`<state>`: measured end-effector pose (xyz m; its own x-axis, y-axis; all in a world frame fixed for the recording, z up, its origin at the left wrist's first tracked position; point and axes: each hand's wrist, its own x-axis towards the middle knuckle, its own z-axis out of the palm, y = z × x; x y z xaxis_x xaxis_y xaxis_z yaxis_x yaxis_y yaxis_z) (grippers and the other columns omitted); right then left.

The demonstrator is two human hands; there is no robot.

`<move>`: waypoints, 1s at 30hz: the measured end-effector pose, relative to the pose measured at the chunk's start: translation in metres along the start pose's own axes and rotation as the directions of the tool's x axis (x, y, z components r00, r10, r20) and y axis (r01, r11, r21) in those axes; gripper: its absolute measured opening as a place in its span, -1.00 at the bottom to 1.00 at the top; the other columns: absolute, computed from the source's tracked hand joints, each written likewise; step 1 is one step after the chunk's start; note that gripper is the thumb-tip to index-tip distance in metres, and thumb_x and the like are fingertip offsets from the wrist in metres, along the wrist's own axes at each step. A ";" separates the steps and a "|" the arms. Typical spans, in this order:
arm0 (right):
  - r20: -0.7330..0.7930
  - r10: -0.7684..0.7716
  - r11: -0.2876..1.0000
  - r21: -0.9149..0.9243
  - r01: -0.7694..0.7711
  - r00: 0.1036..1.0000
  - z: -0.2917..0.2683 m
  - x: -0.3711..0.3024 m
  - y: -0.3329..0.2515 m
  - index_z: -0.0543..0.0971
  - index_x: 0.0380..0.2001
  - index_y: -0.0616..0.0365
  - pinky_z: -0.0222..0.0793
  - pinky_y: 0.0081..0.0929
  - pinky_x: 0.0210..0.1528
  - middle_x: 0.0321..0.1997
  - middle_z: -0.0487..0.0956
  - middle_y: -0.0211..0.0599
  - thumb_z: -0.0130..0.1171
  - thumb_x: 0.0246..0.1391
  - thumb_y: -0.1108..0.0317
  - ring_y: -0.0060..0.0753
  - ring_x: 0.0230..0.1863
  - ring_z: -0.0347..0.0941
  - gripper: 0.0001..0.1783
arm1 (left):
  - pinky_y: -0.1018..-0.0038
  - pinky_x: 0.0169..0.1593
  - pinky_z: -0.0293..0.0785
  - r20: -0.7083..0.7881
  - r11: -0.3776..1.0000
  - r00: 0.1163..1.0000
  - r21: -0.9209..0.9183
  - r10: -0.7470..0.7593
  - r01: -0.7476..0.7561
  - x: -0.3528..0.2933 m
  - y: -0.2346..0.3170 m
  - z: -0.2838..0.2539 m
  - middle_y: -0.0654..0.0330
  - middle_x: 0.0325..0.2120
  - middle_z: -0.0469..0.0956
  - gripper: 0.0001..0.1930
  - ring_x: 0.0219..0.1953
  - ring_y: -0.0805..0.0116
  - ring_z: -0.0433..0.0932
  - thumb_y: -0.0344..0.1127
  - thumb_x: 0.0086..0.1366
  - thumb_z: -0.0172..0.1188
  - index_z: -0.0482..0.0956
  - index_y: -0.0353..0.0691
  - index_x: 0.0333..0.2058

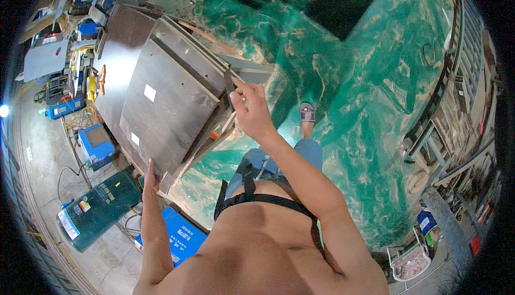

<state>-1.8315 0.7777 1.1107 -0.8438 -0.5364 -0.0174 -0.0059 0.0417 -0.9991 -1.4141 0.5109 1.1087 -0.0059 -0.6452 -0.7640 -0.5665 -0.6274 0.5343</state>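
A large grey metal plate with two white stickers lies on a stack of similar plates on the workbench. My left hand is at the plate's near left corner, one digit lying along the edge and the rest wrapped below, partly hidden. At the stack's right corner my right hand is closed, thumb and fingers pinched on a dark narrow strip. That strip stands against the plates' edge; its exact kind is unclear.
A dark green tank, a blue box-shaped machine and a blue carton stand at the left. Tools clutter the bench's far left. Green, dusty floor spreads to the right, toward a rack of metal stock. A white basket sits lower right.
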 end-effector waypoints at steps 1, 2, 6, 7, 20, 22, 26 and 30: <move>0.003 0.025 0.999 -0.027 -0.025 1.000 -0.002 0.001 0.000 0.36 -0.10 0.36 0.14 -0.25 -0.01 -0.35 0.46 -0.16 0.00 0.01 0.34 -0.09 -0.11 0.20 -0.61 | 0.47 0.08 0.24 0.005 1.000 1.000 -0.003 -0.002 0.002 0.002 0.000 0.001 0.15 0.06 0.25 -0.24 0.06 0.29 0.26 0.15 0.12 0.06 0.13 -0.29 0.12; 0.006 0.049 0.997 -0.055 -0.049 0.999 -0.002 0.001 0.000 0.36 -0.09 0.35 0.14 -0.26 -0.01 -0.35 0.46 -0.16 0.00 0.02 0.34 -0.10 -0.10 0.20 -0.60 | 0.47 0.08 0.23 0.010 1.000 1.000 -0.014 0.010 -0.010 0.004 -0.001 0.002 0.15 0.07 0.23 -0.24 0.08 0.30 0.24 0.15 0.13 0.04 0.11 -0.30 0.13; -0.027 0.054 0.993 -0.104 -0.057 0.998 0.007 -0.003 -0.002 0.37 -0.08 0.32 0.15 -0.28 -0.02 -0.34 0.46 -0.18 0.00 0.02 0.34 -0.12 -0.10 0.19 -0.61 | 0.46 0.07 0.24 0.054 0.994 0.995 -0.084 0.080 -0.076 0.013 -0.013 -0.006 0.16 0.06 0.26 -0.29 0.06 0.29 0.27 0.14 0.17 -0.01 0.13 -0.30 0.12; -0.014 0.062 0.990 -0.130 -0.064 0.998 0.009 -0.005 0.003 0.37 -0.06 0.26 0.16 -0.34 -0.03 -0.29 0.42 -0.18 -0.03 0.05 0.29 -0.18 -0.09 0.18 -0.60 | 0.46 0.07 0.24 0.061 0.993 0.995 -0.089 0.082 -0.076 0.014 -0.011 -0.004 0.16 0.06 0.26 -0.29 0.06 0.29 0.27 0.14 0.17 -0.01 0.13 -0.30 0.12; -0.042 0.124 0.975 -0.182 -0.130 0.991 0.028 -0.013 0.001 0.39 -0.06 0.24 0.19 -0.37 -0.06 -0.18 0.37 -0.08 -0.03 0.08 0.18 -0.21 -0.11 0.22 -0.57 | 0.41 -0.01 0.31 0.085 0.998 0.994 0.024 0.064 -0.066 0.022 0.021 0.002 0.15 -0.04 0.36 -0.27 -0.05 0.29 0.36 0.21 0.14 -0.02 0.23 -0.36 0.05; -0.070 0.141 0.979 -0.137 -0.149 0.988 0.031 -0.012 0.002 0.42 -0.11 0.28 0.18 -0.34 -0.05 -0.20 0.39 -0.05 -0.02 0.08 0.17 -0.16 -0.08 0.22 -0.58 | 0.43 -0.02 0.32 0.079 0.989 0.986 -0.002 0.148 -0.149 0.012 0.032 0.011 0.11 -0.08 0.39 -0.27 -0.08 0.30 0.39 0.20 0.15 -0.03 0.30 -0.46 -0.02; -0.097 0.075 0.968 -0.234 -0.096 0.992 0.028 0.015 0.012 0.50 -0.33 0.23 0.22 -0.30 -0.11 -0.36 0.49 -0.04 0.02 0.02 0.22 -0.11 -0.23 0.32 -0.72 | 0.44 0.04 0.22 0.019 0.974 0.983 0.134 0.180 -0.181 0.039 0.045 0.010 0.09 -0.01 0.34 -0.18 -0.01 0.28 0.34 0.23 0.13 -0.02 0.22 -0.52 0.04; -0.098 0.099 0.964 -0.235 -0.120 0.990 0.006 0.051 0.019 0.48 -0.38 0.25 0.30 -0.41 -0.27 -0.39 0.52 -0.13 0.03 0.01 0.20 -0.34 -0.37 0.42 -0.70 | 0.45 0.01 0.23 -0.097 0.899 0.986 0.431 0.137 -0.082 0.033 0.075 0.030 0.00 -0.09 0.39 -0.14 -0.04 0.29 0.35 0.27 0.03 0.08 0.34 -0.61 -0.09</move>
<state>-1.8714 0.7463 1.0904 -0.8888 -0.4441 -0.1128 -0.0306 0.3032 -0.9524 -1.4816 0.4557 1.1124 -0.0032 -0.7646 -0.6445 -0.8636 -0.3229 0.3873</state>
